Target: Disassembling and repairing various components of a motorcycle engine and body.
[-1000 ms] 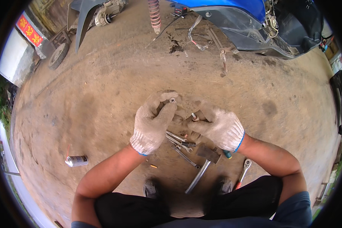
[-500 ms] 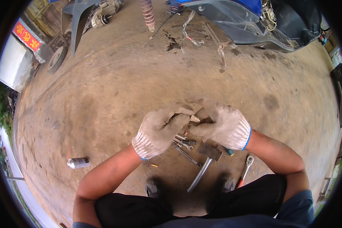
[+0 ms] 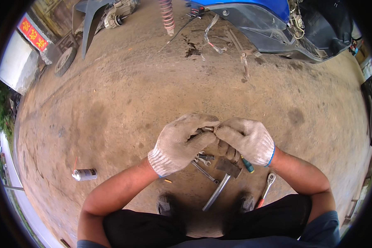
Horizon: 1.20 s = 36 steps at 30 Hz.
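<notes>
Both my hands wear off-white knitted work gloves, and they meet above the floor in front of my knees. A small cylindrical metal part (image 3: pixel 209 129) is pinched between the thumb and fingers of my left hand (image 3: pixel 180 144). At its right end, my right hand (image 3: pixel 249 139) closes its thumb and forefinger on the same part, its other fingers curled below. Gloves cover most of the part, so its exact kind does not show. Below the hands lie a hammer (image 3: pixel 218 192), several wrenches (image 3: pixel 204 171) and a screwdriver (image 3: pixel 248 165) with a green handle.
A ratchet wrench (image 3: pixel 270 182) with a red grip lies by my right knee. To the left lies a spray can (image 3: pixel 85 174). Farther off are a blue and black vehicle body (image 3: pixel 268 31), a red coil shock absorber (image 3: pixel 167 18), a metal bracket (image 3: pixel 244 62) and a wheel (image 3: pixel 65 62).
My right hand has turned and brought its thumb and forefinger onto the part's right end. The part, whose light tip showed before, is now more covered. The view has shifted slightly.
</notes>
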Each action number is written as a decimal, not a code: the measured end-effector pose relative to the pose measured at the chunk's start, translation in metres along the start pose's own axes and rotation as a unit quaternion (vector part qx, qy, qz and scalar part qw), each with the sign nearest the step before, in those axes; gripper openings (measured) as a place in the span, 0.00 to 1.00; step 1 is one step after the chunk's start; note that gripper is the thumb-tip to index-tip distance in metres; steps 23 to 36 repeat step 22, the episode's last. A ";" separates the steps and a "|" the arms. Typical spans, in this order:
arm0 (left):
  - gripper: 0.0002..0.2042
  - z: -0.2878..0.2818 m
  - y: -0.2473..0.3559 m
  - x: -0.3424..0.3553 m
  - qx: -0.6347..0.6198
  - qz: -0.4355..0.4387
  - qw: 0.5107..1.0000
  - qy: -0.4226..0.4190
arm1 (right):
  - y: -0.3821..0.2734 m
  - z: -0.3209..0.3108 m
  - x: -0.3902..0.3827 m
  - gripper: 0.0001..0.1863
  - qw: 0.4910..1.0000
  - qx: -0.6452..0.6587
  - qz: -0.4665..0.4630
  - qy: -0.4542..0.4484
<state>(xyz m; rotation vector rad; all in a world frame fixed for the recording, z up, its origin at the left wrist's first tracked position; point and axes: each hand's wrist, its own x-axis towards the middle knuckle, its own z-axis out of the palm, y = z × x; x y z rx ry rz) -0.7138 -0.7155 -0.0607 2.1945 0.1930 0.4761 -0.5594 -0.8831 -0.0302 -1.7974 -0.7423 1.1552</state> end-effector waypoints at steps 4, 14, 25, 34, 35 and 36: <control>0.14 0.003 -0.006 0.002 0.036 0.039 0.999 -0.009 | 0.005 0.000 0.000 0.20 1.000 -0.007 -0.009 -0.001; 0.14 0.003 -0.006 0.002 0.033 0.054 0.998 0.014 | 0.018 -0.003 0.000 0.14 0.949 -0.234 -0.195 0.085; 0.14 0.007 -0.010 -0.001 0.029 0.053 0.998 0.015 | 0.020 -0.002 0.006 0.19 0.963 -0.211 -0.138 0.092; 0.14 0.007 -0.010 -0.001 0.029 0.053 0.998 0.015 | 0.020 -0.002 0.006 0.19 0.963 -0.211 -0.138 0.092; 0.14 0.007 -0.010 -0.001 0.029 0.053 0.998 0.015 | 0.020 -0.002 0.006 0.19 0.963 -0.211 -0.138 0.092; 0.14 0.007 -0.010 -0.001 0.029 0.053 0.998 0.015 | 0.020 -0.002 0.006 0.19 0.963 -0.211 -0.138 0.092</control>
